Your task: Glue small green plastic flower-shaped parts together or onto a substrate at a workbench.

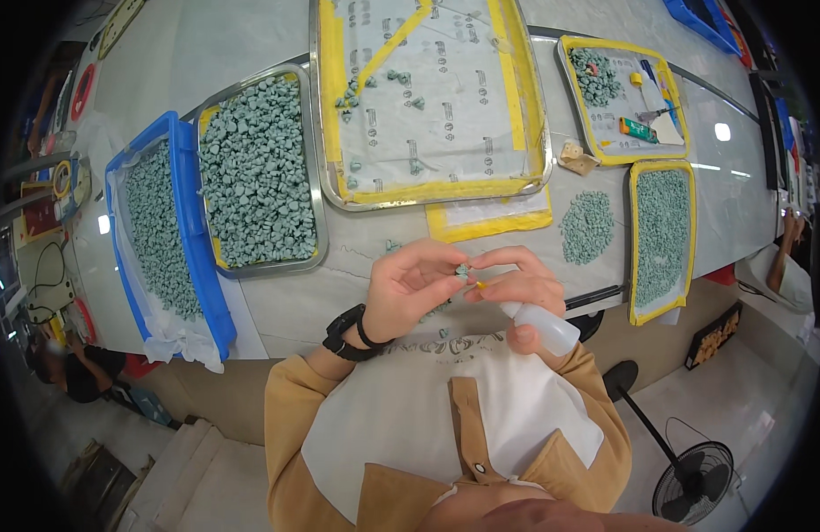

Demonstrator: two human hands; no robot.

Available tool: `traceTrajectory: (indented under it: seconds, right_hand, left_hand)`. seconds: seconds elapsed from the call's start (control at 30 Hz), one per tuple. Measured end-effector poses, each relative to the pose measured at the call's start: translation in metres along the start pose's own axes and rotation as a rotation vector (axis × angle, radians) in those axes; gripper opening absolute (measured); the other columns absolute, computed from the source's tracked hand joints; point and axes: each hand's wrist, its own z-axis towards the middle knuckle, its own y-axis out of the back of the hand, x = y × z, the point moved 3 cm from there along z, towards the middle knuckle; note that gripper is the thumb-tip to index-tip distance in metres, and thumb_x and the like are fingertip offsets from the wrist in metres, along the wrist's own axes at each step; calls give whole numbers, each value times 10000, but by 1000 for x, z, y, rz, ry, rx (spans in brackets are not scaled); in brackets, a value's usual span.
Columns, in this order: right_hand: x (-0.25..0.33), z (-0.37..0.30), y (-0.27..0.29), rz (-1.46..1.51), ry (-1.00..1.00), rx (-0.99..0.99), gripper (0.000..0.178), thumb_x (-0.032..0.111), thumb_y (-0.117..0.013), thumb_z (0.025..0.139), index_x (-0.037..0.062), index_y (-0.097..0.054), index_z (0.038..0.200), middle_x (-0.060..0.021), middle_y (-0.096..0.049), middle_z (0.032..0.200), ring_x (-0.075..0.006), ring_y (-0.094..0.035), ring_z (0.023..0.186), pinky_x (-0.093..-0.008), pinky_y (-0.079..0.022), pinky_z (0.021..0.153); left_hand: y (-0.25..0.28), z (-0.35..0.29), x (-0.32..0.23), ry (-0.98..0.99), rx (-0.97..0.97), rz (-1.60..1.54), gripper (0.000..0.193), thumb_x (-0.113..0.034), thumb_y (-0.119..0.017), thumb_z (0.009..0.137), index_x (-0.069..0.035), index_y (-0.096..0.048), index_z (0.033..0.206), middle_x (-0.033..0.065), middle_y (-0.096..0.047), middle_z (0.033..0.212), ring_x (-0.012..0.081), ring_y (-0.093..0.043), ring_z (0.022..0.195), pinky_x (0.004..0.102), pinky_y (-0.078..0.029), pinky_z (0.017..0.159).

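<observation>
Head view shows the left hand point(416, 288) pinching a tiny green piece point(462, 271) at its fingertips above the table edge point(286, 315), while the right hand point(519, 288) is clenched around a small white squeeze bottle point(545, 324). Piece looks light, hard and easy to fumble, so gripping its sides seems best.

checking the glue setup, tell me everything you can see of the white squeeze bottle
The bottle is small, white and looks like soft translucent plastic, with a rounded body and a yellow nozzle tip. It lies tilted, nozzle up-left toward a small green piece pinched in the left hand. The right hand wraps it, thumb on its underside. It is held above the table edge, touching nothing else. Its fill level cannot be told.
</observation>
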Motion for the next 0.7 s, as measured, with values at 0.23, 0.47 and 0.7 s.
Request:
traceTrajectory:
  seconds: [0.23, 0.47, 0.7]
  right_hand:
    - [0, 0, 4, -2, -42, 4, 428, 436, -474, 972, 42, -642, 958, -80, -714, 836, -328, -657, 966, -402, -514, 783]
    - [0, 1, 3, -36, -34, 48, 518, 492, -426, 983, 17, -631, 955, -208, -686, 879, -314, -630, 920, -416, -522, 761]
    - [2, 5, 3, -108, -20, 66, 501, 491, -442, 973, 32, -640, 955, -199, -679, 941, -294, -615, 879, -407, -469, 789]
  left_hand:
    - [0, 0, 4, 15, 4, -19, 294, 130, -580, 868, 54, -592, 1152, 98, -605, 1124, 171, -633, 1032, 312, -528, 902]
    - [-1, -1, 4, -7, -9, 44, 282, 143, -572, 847, 91, -563, 1124, 150, -567, 1121, 213, -642, 976, 329, -555, 838]
    - [-1, 0, 3, 15, -20, 44, 275, 146, -571, 844, 85, -567, 1112, 147, -570, 1108, 210, -646, 960, 324, -553, 845]
